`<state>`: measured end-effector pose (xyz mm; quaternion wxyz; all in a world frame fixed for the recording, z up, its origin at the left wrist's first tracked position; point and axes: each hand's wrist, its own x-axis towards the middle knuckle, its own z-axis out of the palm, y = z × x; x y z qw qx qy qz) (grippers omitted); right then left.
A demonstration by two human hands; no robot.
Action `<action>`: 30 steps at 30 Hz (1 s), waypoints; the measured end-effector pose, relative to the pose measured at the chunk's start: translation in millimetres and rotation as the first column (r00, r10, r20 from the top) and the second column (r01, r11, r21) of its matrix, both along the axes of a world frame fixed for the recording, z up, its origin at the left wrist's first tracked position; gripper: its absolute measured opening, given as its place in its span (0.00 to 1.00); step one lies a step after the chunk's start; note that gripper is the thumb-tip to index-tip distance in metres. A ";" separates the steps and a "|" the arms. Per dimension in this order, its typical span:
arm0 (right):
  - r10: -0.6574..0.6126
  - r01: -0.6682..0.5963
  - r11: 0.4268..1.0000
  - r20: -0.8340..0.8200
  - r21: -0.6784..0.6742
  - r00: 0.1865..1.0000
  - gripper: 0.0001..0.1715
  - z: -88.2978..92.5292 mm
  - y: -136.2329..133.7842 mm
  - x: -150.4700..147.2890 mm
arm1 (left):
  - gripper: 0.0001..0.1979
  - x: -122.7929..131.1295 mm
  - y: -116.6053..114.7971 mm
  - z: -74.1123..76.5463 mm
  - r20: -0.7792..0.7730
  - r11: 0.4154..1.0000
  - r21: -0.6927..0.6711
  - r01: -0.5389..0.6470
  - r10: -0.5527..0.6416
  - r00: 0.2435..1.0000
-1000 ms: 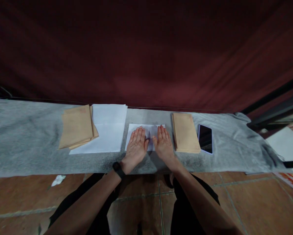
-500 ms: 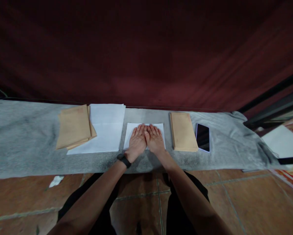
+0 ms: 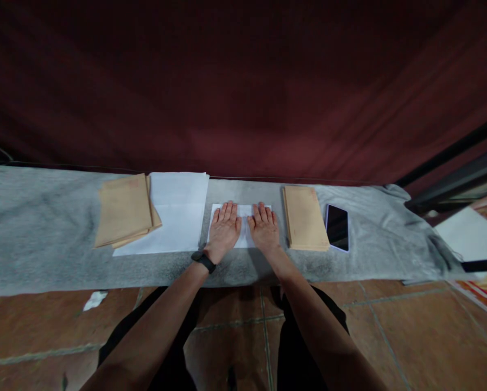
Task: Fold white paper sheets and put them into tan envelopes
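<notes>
A folded white sheet of paper (image 3: 244, 225) lies on the grey cloth-covered table (image 3: 43, 239) straight in front of me. My left hand (image 3: 223, 229), with a black band on its wrist, rests flat on the left part of the sheet, fingers stretched out. My right hand (image 3: 263, 228) lies flat on the right part, fingers spread too. A narrow strip of paper shows between the two hands. Neither hand holds anything.
Left of the sheet lies a stack of white paper (image 3: 178, 212) with brown envelopes (image 3: 124, 209) partly over it. On the right sits another pile of brown envelopes (image 3: 305, 217), then a dark phone (image 3: 336, 227). A dark red curtain hangs behind; tiled floor lies below.
Half a second ago my hands touched side by side at the sheet's middle; they have slid apart to its left and right parts, staying flat on the paper.
</notes>
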<state>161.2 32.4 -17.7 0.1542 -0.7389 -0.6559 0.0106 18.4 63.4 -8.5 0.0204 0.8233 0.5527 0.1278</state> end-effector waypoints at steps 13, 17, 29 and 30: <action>-0.031 0.031 0.995 0.001 0.099 1.000 0.36 -7.6 -10.7 23.4 | 0.31 -20.8 -0.5 -0.6 -0.009 0.999 0.005 -0.045 0.045 0.999; -0.017 0.017 0.991 0.002 0.134 1.000 0.37 -9.9 -14.3 28.3 | 0.31 -23.4 -2.4 -1.9 0.007 0.998 0.010 -0.066 0.066 0.998; 0.109 -0.101 0.988 -0.061 0.120 0.992 0.36 13.1 -22.2 10.7 | 0.31 -16.3 -12.4 13.1 0.020 0.998 0.029 -0.053 0.053 0.998; 0.129 -0.121 0.987 -0.070 0.108 0.989 0.36 15.6 -23.0 5.5 | 0.31 -12.4 -16.7 14.9 0.023 0.999 0.033 -0.019 0.018 1.000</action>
